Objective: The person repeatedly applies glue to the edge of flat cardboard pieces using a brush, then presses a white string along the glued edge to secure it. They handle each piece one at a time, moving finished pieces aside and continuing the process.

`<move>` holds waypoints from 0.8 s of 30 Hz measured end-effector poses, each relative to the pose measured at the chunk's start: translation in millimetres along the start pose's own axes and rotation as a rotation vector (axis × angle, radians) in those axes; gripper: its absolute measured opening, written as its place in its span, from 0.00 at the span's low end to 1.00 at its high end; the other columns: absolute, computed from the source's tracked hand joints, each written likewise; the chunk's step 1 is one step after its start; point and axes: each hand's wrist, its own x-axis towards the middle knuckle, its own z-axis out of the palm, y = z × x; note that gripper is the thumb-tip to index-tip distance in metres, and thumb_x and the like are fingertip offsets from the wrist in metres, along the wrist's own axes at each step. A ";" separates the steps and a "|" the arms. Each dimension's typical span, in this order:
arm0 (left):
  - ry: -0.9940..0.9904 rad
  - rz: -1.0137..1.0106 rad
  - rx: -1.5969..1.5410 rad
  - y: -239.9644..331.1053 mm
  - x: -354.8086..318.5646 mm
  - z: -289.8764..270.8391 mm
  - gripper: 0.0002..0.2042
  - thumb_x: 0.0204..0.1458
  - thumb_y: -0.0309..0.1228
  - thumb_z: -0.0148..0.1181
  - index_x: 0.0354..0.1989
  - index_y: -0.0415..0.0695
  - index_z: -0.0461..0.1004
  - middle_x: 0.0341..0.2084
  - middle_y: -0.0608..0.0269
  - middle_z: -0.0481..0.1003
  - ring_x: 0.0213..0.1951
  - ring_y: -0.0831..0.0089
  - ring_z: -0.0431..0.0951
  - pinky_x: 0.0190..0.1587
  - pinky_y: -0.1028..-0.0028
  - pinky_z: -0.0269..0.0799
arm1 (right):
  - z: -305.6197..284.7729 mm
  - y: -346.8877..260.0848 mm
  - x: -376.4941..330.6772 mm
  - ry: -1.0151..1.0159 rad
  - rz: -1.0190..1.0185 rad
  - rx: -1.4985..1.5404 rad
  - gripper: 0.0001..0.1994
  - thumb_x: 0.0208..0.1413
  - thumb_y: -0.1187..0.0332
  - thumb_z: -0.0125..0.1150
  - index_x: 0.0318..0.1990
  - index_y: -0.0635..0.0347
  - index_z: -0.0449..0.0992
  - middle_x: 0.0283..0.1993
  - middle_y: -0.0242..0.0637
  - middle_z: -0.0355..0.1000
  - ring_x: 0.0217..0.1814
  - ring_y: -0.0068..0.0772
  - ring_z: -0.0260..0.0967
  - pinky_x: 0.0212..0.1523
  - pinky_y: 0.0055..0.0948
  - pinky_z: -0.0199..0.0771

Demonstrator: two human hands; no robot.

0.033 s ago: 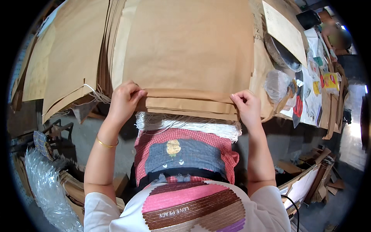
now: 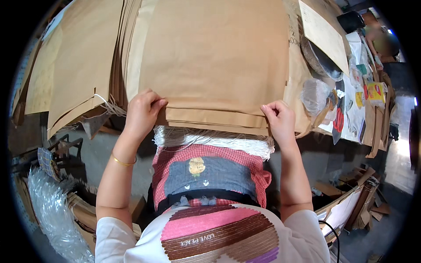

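- Pinching brown paper sheet (image 2: 215,57) just beyond white string bundle (image 2: 210,138): left hand (image 2: 144,109), right hand (image 2: 281,119), fingers closed on opposite ends of its near edge.
- Probably best: even tension, edge parallel to white string bundle.

A red-handled tool (image 2: 338,119) lies near a clear plastic bag (image 2: 314,93).

left of the paper stack (image 2: 215,61), sheets (image 2: 83,65); before it, string (image 2: 210,141); right, seemingly a basin (image 2: 312,58).

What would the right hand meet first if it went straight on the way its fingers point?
Most likely the brown paper sheet, whose near edge the right hand seems to touch; exact depth is unclear.
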 end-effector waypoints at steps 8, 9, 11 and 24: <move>0.280 0.141 0.547 28.4 -11.2 20.0 0.15 0.48 0.26 0.59 0.45 0.40 0.67 0.32 0.55 0.71 0.32 0.54 0.72 0.33 0.57 0.67 | 22.5 -1.4 -10.5 0.281 -0.236 -0.545 0.10 0.52 0.68 0.59 0.41 0.59 0.71 0.41 0.39 0.70 0.42 0.42 0.67 0.41 0.39 0.67; 0.260 0.286 0.450 31.3 -20.7 32.0 0.22 0.43 0.24 0.60 0.50 0.40 0.66 0.35 0.55 0.71 0.39 0.56 0.72 0.41 0.57 0.68 | 32.1 -13.1 -12.9 0.352 -0.334 -0.605 0.14 0.54 0.68 0.56 0.48 0.60 0.70 0.47 0.41 0.70 0.48 0.44 0.66 0.48 0.43 0.67; -0.129 0.396 0.192 74.6 -22.0 41.4 0.36 0.41 0.29 0.61 0.61 0.33 0.56 0.58 0.42 0.61 0.62 0.49 0.58 0.65 0.58 0.52 | 70.5 -34.7 -24.5 0.090 -0.557 -0.465 0.26 0.55 0.63 0.54 0.60 0.65 0.62 0.61 0.48 0.62 0.61 0.48 0.59 0.63 0.45 0.56; 0.084 -0.023 0.166 2.7 -33.5 23.3 0.32 0.57 0.35 0.53 0.66 0.33 0.48 0.66 0.40 0.47 0.68 0.47 0.44 0.68 0.59 0.42 | 18.6 10.1 -36.6 0.245 0.019 -0.436 0.34 0.51 0.60 0.62 0.61 0.72 0.57 0.67 0.58 0.50 0.69 0.56 0.48 0.65 0.45 0.50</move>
